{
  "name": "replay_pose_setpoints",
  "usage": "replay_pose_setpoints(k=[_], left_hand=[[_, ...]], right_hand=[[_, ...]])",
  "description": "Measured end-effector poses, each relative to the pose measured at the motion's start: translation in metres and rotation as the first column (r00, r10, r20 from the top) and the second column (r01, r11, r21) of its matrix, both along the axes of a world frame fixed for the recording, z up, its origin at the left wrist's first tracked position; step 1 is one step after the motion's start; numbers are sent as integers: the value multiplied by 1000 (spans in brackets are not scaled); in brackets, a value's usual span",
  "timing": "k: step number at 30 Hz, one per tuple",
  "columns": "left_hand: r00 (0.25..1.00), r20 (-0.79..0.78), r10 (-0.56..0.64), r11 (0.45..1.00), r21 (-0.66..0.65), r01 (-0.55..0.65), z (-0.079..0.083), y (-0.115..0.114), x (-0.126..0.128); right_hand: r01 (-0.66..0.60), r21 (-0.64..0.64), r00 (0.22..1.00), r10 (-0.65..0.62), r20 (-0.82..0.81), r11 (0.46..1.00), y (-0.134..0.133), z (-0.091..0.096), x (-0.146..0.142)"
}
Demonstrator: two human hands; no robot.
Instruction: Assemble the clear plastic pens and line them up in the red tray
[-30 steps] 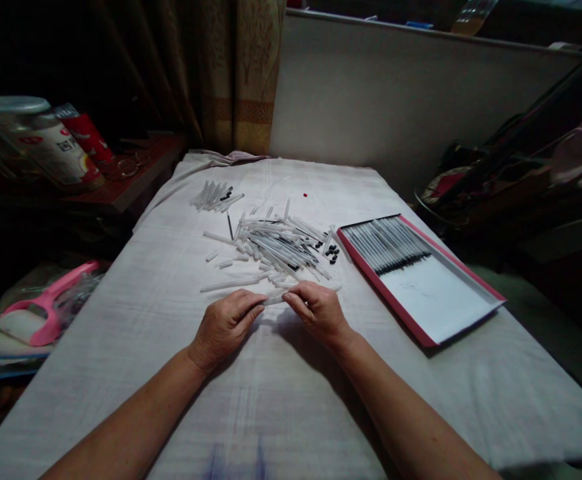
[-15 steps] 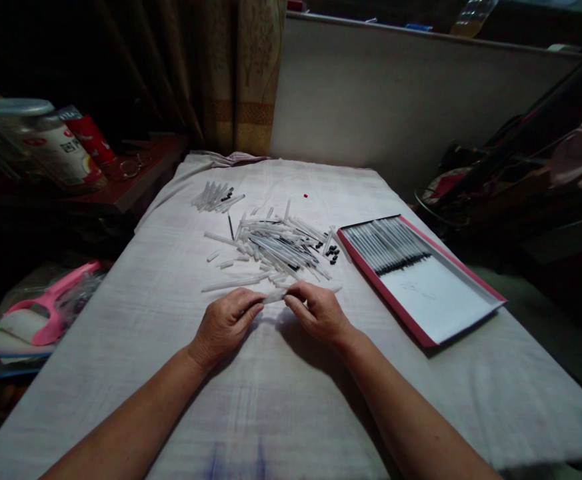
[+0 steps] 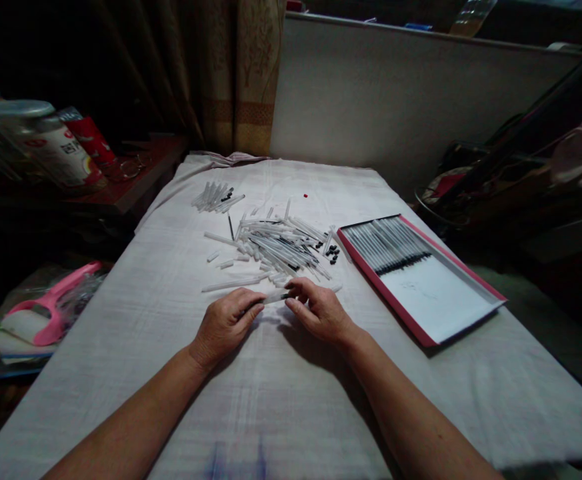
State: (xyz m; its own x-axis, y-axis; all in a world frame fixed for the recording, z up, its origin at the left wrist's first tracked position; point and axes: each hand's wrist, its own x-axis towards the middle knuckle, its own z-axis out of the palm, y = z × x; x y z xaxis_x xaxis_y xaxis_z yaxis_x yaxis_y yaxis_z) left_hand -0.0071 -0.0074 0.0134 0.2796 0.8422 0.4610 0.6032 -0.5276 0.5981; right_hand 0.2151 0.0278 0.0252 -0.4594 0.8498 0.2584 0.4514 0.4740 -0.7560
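Both my hands rest on a white cloth-covered table (image 3: 171,373). My left hand (image 3: 225,325) pinches one end of a clear plastic pen barrel (image 3: 275,299). My right hand (image 3: 321,310) has its fingers closed at the barrel's other end, where a small dark tip shows. Just beyond my hands lies a loose pile of clear pen barrels and parts (image 3: 275,247), with small black caps (image 3: 333,253) at its right side. A red-edged flat box (image 3: 471,312) to the right holds a row of pens (image 3: 385,247) laid side by side.
A smaller bundle of clear tubes (image 3: 213,197) lies further back on the left. A tiny red bit (image 3: 305,196) sits near the far end. Jars (image 3: 45,143) stand on a wooden side table at the left, and a pink-handled tool (image 3: 45,313) lies below it.
My right hand has shifted slightly along the barrel, and a dark tip now shows at the barrel's right end. My left hand stays where it was.
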Motion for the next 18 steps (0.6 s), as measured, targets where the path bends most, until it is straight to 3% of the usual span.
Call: replay_pose_setpoints(k=[18], left_hand=[[1000,16,6,1000,-8,-6,-1,0,0]], right_hand=[[-40,21,999,40,22,999,0,1,0]])
